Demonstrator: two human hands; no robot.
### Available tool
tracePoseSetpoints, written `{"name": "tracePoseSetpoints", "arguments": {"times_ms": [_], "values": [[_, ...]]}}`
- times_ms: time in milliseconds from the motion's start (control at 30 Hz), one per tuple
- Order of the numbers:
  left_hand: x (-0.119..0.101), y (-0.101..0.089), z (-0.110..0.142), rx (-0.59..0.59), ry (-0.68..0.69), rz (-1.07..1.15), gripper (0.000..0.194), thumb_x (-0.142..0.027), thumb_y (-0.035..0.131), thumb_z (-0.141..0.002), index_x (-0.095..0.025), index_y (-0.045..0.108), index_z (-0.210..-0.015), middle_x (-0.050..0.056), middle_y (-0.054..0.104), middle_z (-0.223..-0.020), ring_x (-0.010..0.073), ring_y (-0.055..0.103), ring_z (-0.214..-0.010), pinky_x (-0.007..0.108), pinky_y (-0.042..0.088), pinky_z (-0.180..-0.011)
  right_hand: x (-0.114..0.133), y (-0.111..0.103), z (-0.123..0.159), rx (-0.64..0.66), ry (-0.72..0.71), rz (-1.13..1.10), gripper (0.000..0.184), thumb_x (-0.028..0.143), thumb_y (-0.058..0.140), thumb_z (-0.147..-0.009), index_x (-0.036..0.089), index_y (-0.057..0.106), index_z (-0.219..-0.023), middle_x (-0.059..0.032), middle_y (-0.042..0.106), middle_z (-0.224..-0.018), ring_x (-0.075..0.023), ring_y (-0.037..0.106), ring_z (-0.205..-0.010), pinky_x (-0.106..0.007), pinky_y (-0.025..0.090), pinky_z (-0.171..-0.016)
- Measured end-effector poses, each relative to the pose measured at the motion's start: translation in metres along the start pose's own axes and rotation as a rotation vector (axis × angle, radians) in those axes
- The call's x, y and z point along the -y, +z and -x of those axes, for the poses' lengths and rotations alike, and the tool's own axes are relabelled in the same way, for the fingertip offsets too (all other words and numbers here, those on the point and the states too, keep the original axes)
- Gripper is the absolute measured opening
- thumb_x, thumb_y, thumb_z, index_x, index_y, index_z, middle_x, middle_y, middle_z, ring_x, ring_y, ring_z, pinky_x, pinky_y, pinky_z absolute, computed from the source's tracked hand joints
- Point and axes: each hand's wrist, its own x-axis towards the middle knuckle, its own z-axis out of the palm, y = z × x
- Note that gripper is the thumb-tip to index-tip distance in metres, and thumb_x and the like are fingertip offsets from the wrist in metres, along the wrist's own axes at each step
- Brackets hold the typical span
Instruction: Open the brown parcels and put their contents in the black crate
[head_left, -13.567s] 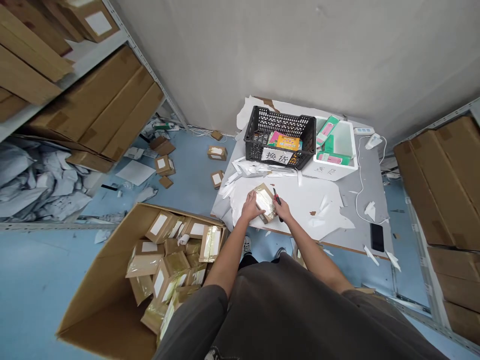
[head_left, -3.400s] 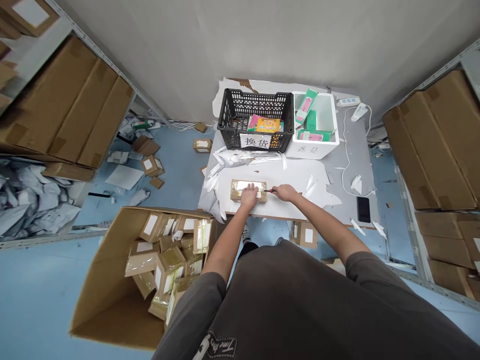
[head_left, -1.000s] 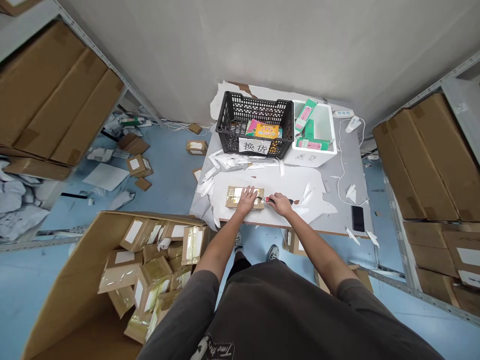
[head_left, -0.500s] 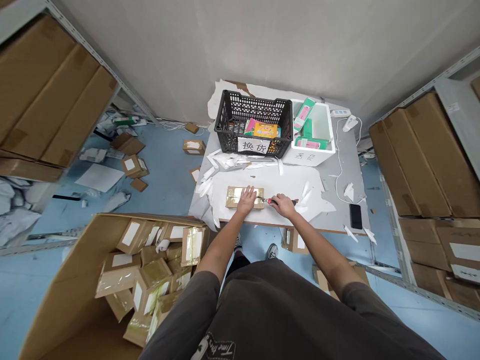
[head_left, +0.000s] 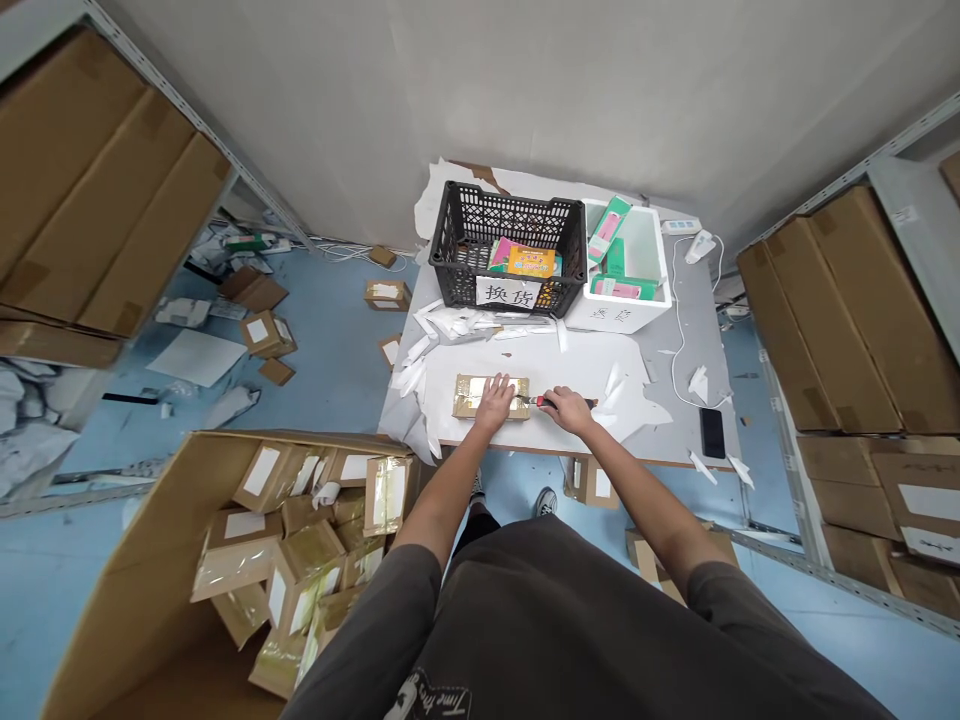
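Note:
A small taped cardboard box (head_left: 466, 398) with a white label lies flat near the front edge of the table. My left hand (head_left: 496, 399) rests on top of it, fingers stretched out and slightly spread. In my right hand (head_left: 568, 408) is a red and black utility knife (head_left: 546, 402), its blade pointing left at the box's right end. The blade tip is too small to tell whether it is in the tape.
Behind stand a black crate (head_left: 510, 225) with booklets and a white foam box (head_left: 637, 315) with green packs. A phone (head_left: 712, 433) lies at the table's right. A big carton (head_left: 120, 580) of parcels stands at my left. Loaded shelves flank both sides.
Almost nothing differs. The view has shifted very slightly, while both hands, the knife and the box keep the same arrangement.

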Motion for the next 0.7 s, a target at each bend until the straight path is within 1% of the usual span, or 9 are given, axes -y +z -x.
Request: {"name": "tracePoseSetpoints", "arguments": {"times_ms": [167, 400, 600, 700], "values": [[-0.001, -0.001, -0.001, -0.01, -0.007, 0.028, 0.035, -0.016, 0.048, -0.101, -0.019, 0.069, -0.128, 0.019, 0.061, -0.154, 0.0305, 0.043, -0.157, 0.067, 0.03, -0.131, 0.006, -0.002, -0.005, 0.01, 0.013, -0.008, 0.029, 0.047, 0.051, -0.111, 0.024, 0.067, -0.119, -0.0104, 0.068, -0.112, -0.0269, 0.058, -0.103, -0.033, 0.038, -0.079], [-0.001, 0.0, 0.001, -0.016, -0.007, 0.036, 0.04, -0.012, 0.048, -0.098, -0.02, 0.069, -0.131, 0.018, 0.06, -0.155, 0.0297, 0.04, -0.158, 0.067, 0.027, -0.132, 0.015, 0.008, -0.01, -0.009, 0.051, -0.025, 0.029, 0.046, 0.05, -0.111, 0.024, 0.067, -0.121, -0.0108, 0.068, -0.114, -0.0271, 0.058, -0.105, -0.033, 0.039, -0.079], [0.001, 0.001, 0.001, -0.027, -0.009, 0.024, 0.035, -0.014, 0.046, -0.101, -0.019, 0.07, -0.127, 0.018, 0.063, -0.151, 0.031, 0.045, -0.155, 0.067, 0.034, -0.129, 0.008, 0.008, -0.017, 0.004, 0.03, -0.037, 0.03, 0.047, 0.052, -0.11, 0.024, 0.068, -0.119, -0.0095, 0.068, -0.111, -0.0267, 0.058, -0.105, -0.034, 0.039, -0.08], [0.002, 0.002, 0.001, -0.032, -0.008, 0.028, 0.034, -0.016, 0.047, -0.102, -0.019, 0.069, -0.127, 0.019, 0.063, -0.152, 0.0306, 0.045, -0.156, 0.067, 0.032, -0.129, 0.003, 0.008, -0.016, -0.003, 0.025, -0.048, 0.029, 0.047, 0.052, -0.11, 0.024, 0.068, -0.118, -0.0093, 0.068, -0.11, -0.0264, 0.058, -0.105, -0.033, 0.039, -0.08]]}}
